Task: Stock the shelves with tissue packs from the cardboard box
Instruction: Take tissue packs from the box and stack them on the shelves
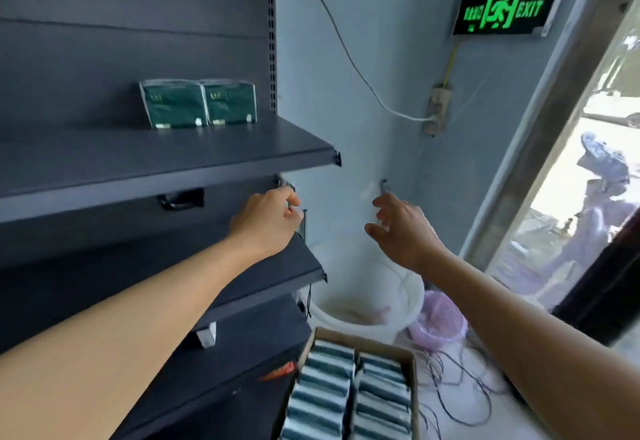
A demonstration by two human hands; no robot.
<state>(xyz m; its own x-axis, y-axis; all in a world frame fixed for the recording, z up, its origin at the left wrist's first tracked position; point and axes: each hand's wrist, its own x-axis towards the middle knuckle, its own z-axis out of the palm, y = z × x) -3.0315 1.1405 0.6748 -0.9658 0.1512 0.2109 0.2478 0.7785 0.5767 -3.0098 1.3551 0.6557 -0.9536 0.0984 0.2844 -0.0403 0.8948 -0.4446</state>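
Note:
Two dark green tissue packs (173,103) (230,102) stand side by side at the back of the upper shelf (166,159). The cardboard box (412,367) sits low in front, holding several packs (322,391) in two rows. My left hand (266,221) is at the right end of the middle shelf (304,259), just under the upper shelf, its fingers loosely curled with nothing seen in them. To the right of the shelves, my right hand (405,231) hovers in front of the wall, fingers relaxed and spread, empty.
A white bucket (367,301) and a pink basket (440,322) stand on the floor beyond the box, with loose wires (460,384) beside them. A wall hook (383,185), a socket (438,110) and an exit sign (505,6) are on the wall. A glass door (588,180) is at right.

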